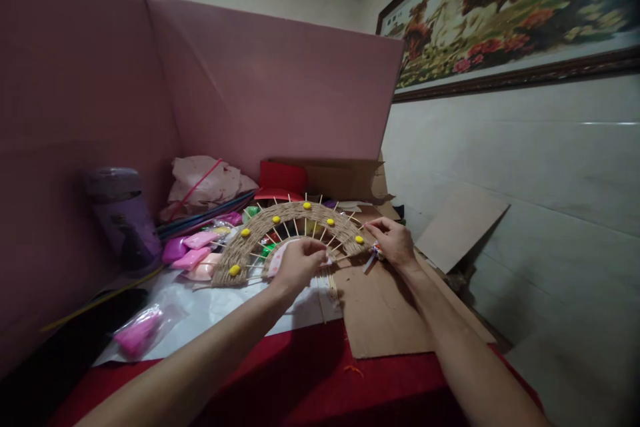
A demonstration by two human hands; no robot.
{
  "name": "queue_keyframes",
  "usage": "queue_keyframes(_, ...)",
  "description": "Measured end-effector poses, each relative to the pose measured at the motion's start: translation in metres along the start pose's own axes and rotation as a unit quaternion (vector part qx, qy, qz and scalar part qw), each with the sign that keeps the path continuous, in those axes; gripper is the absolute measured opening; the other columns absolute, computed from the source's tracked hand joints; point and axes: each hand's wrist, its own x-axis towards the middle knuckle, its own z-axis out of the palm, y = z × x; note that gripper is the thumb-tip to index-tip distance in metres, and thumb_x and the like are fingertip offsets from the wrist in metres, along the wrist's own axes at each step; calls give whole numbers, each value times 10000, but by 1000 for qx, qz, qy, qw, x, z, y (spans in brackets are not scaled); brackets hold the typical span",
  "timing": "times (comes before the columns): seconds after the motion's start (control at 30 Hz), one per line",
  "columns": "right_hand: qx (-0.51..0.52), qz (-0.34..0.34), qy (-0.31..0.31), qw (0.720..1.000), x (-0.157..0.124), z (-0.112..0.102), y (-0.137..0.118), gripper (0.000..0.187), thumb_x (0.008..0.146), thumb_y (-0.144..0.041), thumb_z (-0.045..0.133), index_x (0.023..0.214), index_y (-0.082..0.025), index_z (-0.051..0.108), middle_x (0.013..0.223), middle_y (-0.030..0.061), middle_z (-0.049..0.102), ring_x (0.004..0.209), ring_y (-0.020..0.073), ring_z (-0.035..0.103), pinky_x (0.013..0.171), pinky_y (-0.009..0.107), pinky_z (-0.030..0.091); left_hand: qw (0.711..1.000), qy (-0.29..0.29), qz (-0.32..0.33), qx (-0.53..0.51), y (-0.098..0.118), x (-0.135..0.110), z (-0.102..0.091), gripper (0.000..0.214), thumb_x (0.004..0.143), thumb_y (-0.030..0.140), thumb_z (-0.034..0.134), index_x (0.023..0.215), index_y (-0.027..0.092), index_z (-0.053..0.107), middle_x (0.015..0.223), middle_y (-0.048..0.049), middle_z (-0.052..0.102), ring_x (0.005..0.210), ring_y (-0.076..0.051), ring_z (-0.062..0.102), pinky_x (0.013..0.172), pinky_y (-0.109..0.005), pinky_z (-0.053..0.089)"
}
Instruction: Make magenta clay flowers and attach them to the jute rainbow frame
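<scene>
A half-round fan of thin wooden sticks woven with brown twine [280, 227] stands on edge in the middle, dotted with several yellow clay beads [307, 205]. My left hand [299, 264] is closed round the sticks at the fan's hub. My right hand [393, 240] pinches the fan's right end, fingers pressed together, with a small white and coloured object [376, 255] under it that I cannot name.
Pink clay packets [195, 248] and a pink bag [140, 332] lie at left by a purple jar [125, 217]. Brown cardboard [385, 310] covers the red cloth [305, 373] over white paper [220, 310]. A pink partition [280, 80], a cardboard box [345, 179] and crumpled pink fabric [205, 181] stand behind.
</scene>
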Motion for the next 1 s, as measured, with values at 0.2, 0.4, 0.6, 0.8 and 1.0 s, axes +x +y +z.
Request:
queue_keyframes(0.2,-63,-15,-36,997,-5,-2,-7,170,753,-368,587,724,-233,686,750,5,707,694,169,625,596,248,414,980,-5,23,199,-5,21,40,265,684,45,515,904,139,629,886,-86,673,779,-179,621,641,-265,461)
queue_keyframes(0.4,-108,-21,-44,993,-3,-6,-8,155,743,-364,599,711,-239,684,751,-3,710,703,164,625,594,243,405,882,6,119,456,-8,19,57,259,758,135,494,1000,187,574,909,-95,676,842,-251,633,679,-332,457)
queue_keyframes(0.6,-147,-5,-80,986,0,-12,-8,128,735,-330,607,702,-239,691,744,-7,710,675,151,617,585,238,388,800,-37,187,568,-17,29,60,212,857,158,386,976,140,560,854,-125,666,768,-244,643,627,-325,454)
queue_keyframes(0.8,-163,5,-98,982,-1,-13,-7,112,717,-328,625,696,-255,707,695,-4,703,641,156,608,560,243,364,763,-36,277,583,-34,33,60,235,875,128,353,954,120,574,836,-118,641,787,-228,609,616,-303,442)
queue_keyframes(1.0,-171,11,-113,979,-1,-14,-8,164,699,-395,641,648,-251,698,646,-3,692,605,154,599,520,239,341,742,-23,330,583,-40,35,59,195,850,104,410,881,118,602,811,-107,628,803,-219,565,631,-297,437)
